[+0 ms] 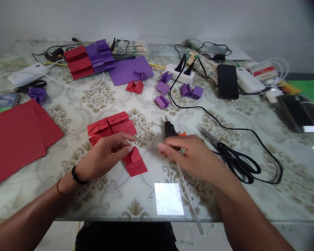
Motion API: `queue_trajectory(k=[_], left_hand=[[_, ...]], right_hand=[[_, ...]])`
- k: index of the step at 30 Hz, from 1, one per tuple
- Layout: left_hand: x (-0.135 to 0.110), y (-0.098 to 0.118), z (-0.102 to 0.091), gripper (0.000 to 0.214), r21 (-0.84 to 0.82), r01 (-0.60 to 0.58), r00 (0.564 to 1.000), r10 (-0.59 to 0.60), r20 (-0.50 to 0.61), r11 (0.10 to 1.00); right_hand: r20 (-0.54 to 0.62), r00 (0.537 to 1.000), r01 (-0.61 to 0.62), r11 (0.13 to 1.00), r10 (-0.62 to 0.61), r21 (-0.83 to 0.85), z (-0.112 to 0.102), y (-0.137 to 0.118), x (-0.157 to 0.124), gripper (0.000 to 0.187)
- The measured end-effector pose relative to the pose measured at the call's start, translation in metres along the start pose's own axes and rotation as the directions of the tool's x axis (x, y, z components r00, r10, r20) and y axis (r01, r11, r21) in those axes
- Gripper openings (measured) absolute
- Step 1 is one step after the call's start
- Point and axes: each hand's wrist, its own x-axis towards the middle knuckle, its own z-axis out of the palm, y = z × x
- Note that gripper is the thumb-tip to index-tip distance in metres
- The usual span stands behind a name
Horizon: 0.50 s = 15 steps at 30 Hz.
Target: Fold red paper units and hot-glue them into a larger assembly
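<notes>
My left hand [108,151] is curled with its thumb against the top of a small folded red paper piece [136,165]. Its fingertips are partly hidden, and a larger creased red paper [110,125] lies just beyond. My right hand [188,153] is over the black hot glue gun [170,128], thumb and forefinger drawn together; whether anything is between them I cannot make out. The gun's handle is hidden behind that hand. A clear glue stick [191,200] extends from behind the hand past the table's front edge. Black-handled scissors [235,160] lie open at the right.
Red sheets [15,136] cover the left side. Folded purple pieces [162,88] lie toward the back, near a purple sheet [128,71] and a power strip [181,75]. A black cord [225,127] loops around the scissors. A phone [227,82] lies back right.
</notes>
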Motion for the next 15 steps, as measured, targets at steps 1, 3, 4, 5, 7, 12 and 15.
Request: queue_trajectory(k=[1, 3, 4, 5, 7, 12, 15], left_hand=[[0.000, 0.000, -0.001, 0.024, 0.070, -0.035, 0.999, 0.035, -0.004, 0.997], [0.000, 0.003, -0.005, 0.024, 0.224, -0.131, 0.988, 0.145, -0.049, 0.966], [-0.002, 0.006, -0.007, 0.024, 0.300, -0.170, 0.978, 0.198, -0.065, 0.939], [-0.004, 0.009, -0.009, 0.023, 0.371, -0.203, 0.967, 0.246, -0.072, 0.906], [-0.011, 0.015, -0.010, 0.022, 0.491, -0.197, 0.969, 0.246, -0.036, 0.848], [-0.026, 0.012, 0.006, 0.045, 0.715, -0.187, 0.981, 0.165, 0.102, 0.673], [-0.023, 0.006, 0.014, 0.031, 0.713, -0.269, 0.963, 0.198, 0.184, 0.647]], right_hand=[[-0.101, 0.995, -0.028, 0.997, 0.020, -0.074, -0.006, 0.006, 0.000, 0.034], [-0.211, 0.977, -0.081, 0.979, 0.040, -0.186, -0.018, 0.021, 0.000, 0.017], [-0.217, 0.975, -0.097, 0.965, 0.043, -0.243, -0.023, 0.030, -0.001, 0.016], [-0.242, 0.968, -0.134, 0.947, 0.062, -0.293, -0.027, 0.038, -0.003, 0.019], [-0.233, 0.965, -0.196, 0.918, 0.119, -0.346, -0.031, 0.052, -0.009, 0.031], [-0.069, 0.988, -0.153, 0.900, 0.137, -0.409, -0.026, 0.059, -0.017, 0.039], [-0.072, 0.983, -0.183, 0.879, 0.169, -0.441, -0.023, 0.054, -0.010, 0.037]])
